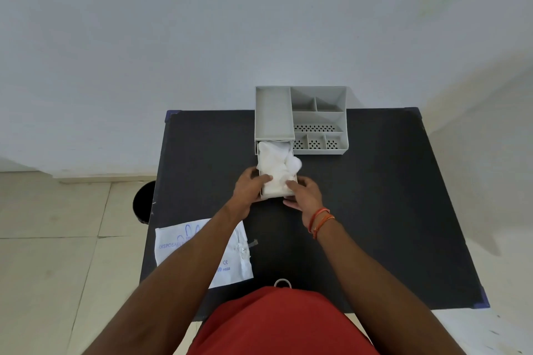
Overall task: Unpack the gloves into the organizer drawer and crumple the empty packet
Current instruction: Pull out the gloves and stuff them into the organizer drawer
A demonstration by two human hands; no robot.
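A grey organizer (317, 118) stands at the far middle of the black table. Its drawer (264, 196) is pulled out toward me and is stuffed with white gloves (275, 160) that bulge over its right side. My left hand (249, 189) grips the drawer's front left corner, thumb pressing on the gloves. My right hand (305, 194) holds the front right corner, thumb also on the gloves. The flat white glove packet (230, 256), printed in blue, lies at the table's near left, partly under my left forearm and overhanging the edge.
The black table (389, 210) has blue corner caps. A dark round bin (142, 202) stands on the tiled floor to the left of the table. A white wall rises behind the organizer.
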